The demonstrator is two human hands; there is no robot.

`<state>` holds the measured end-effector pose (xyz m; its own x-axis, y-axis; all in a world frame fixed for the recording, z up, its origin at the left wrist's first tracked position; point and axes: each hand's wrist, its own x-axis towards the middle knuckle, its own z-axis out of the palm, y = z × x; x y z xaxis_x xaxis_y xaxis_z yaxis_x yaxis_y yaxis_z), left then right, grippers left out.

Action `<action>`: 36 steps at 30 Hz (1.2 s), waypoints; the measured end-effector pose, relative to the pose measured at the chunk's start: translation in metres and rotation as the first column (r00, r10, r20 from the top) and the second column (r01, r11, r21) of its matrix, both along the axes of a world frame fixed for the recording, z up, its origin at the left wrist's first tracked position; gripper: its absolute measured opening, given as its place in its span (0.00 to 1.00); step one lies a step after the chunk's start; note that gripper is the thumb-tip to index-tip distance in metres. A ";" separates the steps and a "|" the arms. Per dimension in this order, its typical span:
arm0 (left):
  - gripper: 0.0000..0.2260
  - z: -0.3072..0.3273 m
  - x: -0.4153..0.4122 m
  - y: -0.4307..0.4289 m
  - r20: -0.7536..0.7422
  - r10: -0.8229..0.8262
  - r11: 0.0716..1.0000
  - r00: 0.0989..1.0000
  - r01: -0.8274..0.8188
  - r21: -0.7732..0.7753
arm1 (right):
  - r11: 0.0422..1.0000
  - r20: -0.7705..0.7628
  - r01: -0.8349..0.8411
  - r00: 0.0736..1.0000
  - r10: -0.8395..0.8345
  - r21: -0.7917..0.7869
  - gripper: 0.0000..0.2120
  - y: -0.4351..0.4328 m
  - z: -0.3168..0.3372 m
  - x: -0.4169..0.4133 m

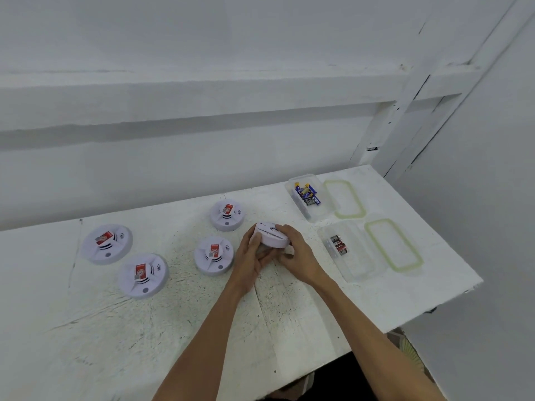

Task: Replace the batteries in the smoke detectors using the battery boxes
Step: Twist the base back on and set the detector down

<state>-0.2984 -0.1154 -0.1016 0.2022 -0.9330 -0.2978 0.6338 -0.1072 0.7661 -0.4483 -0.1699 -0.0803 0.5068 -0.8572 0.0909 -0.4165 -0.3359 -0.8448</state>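
Smoke detector (pixel 272 235): held tilted just above the white counter (pixel 173 328), between both hands.
Left hand (pixel 251 257): gripped its left edge, thumb lying across the rim.
Right hand (pixel 299 253): fingers (pixel 283 228) curled over its top and right side.

The light is soft, cool and even, bright yet flat. A grey shadow band runs under the wall ledge (pixel 202 94); the white table (pixel 86 342) shows only faint shadows. The wide lens bows straight lines near the edges; fine detail looks smeared
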 end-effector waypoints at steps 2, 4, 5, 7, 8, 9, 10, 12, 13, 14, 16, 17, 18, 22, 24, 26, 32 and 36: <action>0.19 -0.001 0.000 0.000 0.035 -0.007 1.000 0.999 0.008 -0.011 | 0.999 0.018 0.019 1.000 -0.019 -0.039 0.29 0.000 0.000 -0.008; 0.18 -0.002 0.001 -0.001 0.043 -0.011 1.000 0.999 0.010 0.015 | 0.999 0.004 0.032 0.999 -0.032 -0.010 0.26 -0.001 0.002 -0.014; 0.17 -0.001 0.002 -0.001 0.052 -0.011 1.000 0.999 0.010 0.027 | 0.999 0.015 0.039 0.999 -0.039 0.015 0.24 -0.001 0.005 -0.015; 0.16 -0.001 0.001 0.000 0.102 -0.020 0.999 0.995 0.017 0.031 | 0.993 0.080 0.082 0.993 -0.089 0.086 0.20 0.001 0.017 -0.014; 0.16 -0.001 0.000 0.001 0.146 -0.029 0.999 0.989 0.025 0.023 | 0.987 0.112 0.112 0.986 -0.126 0.119 0.17 0.002 0.022 -0.013; 0.16 -0.003 -0.001 0.001 0.199 -0.032 0.999 0.979 0.030 0.012 | 0.981 0.124 0.141 0.980 -0.158 0.134 0.14 0.002 0.024 -0.012; 0.16 -0.004 -0.002 0.001 0.253 -0.023 1.000 0.967 0.024 -0.001 | 0.977 0.131 0.156 0.976 -0.175 0.145 0.13 0.001 0.026 -0.012; 0.17 -0.004 -0.003 0.001 0.318 0.004 1.000 0.948 -0.001 -0.009 | 0.970 0.172 0.151 0.968 -0.185 0.192 0.15 0.000 0.028 -0.011; 0.17 -0.003 -0.004 0.001 0.340 0.010 1.000 0.940 -0.005 -0.017 | 0.961 0.209 0.141 0.959 -0.192 0.237 0.17 -0.002 0.027 -0.012; 0.18 -0.001 -0.004 0.002 0.359 0.008 0.999 0.933 0.004 -0.032 | 0.950 0.253 0.123 0.947 -0.199 0.287 0.19 -0.002 0.027 -0.013; 0.21 0.003 -0.005 0.004 0.394 -0.011 0.998 0.919 0.037 -0.060 | 0.928 0.312 0.095 0.925 -0.216 0.361 0.20 -0.003 0.028 -0.013; 0.22 0.003 -0.006 0.005 0.405 -0.018 0.997 0.914 0.049 -0.065 | 0.916 0.321 0.092 0.919 -0.229 0.391 0.19 -0.002 0.027 -0.013; 0.24 0.003 -0.006 0.005 0.411 -0.021 0.996 0.911 0.054 -0.068 | 0.901 0.328 0.087 0.913 -0.242 0.425 0.19 -0.002 0.027 -0.013; 0.26 0.000 -0.005 0.004 0.423 -0.032 0.998 0.906 0.051 -0.035 | 0.831 0.355 0.066 0.884 -0.306 0.553 0.16 0.000 0.020 -0.014; 0.26 -0.002 -0.004 0.004 0.427 -0.045 0.998 0.903 0.058 -0.019 | 0.814 0.357 0.100 0.863 -0.357 0.573 0.16 0.001 0.018 -0.013; 0.28 -0.002 -0.003 0.002 0.432 -0.070 0.997 0.899 0.080 -0.003 | 0.779 0.347 0.172 0.823 -0.450 0.603 0.17 0.001 0.015 -0.009; 0.32 0.000 0.003 -0.004 0.449 -0.139 0.987 0.883 0.159 -0.008 | 0.759 0.335 0.232 0.793 -0.510 0.608 0.13 -0.004 0.004 0.006; 0.34 -0.001 0.000 -0.006 0.430 -0.100 0.994 0.897 0.107 0.007 | 0.806 0.296 0.222 0.850 -0.435 0.548 0.14 -0.004 0.003 0.012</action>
<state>-0.2984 -0.1216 -0.1026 0.2085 -0.9597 -0.1881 0.2295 -0.1390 0.9633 -0.4359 -0.1743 -0.0770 0.1977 -0.9482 -0.2488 -0.0255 0.2487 -0.9682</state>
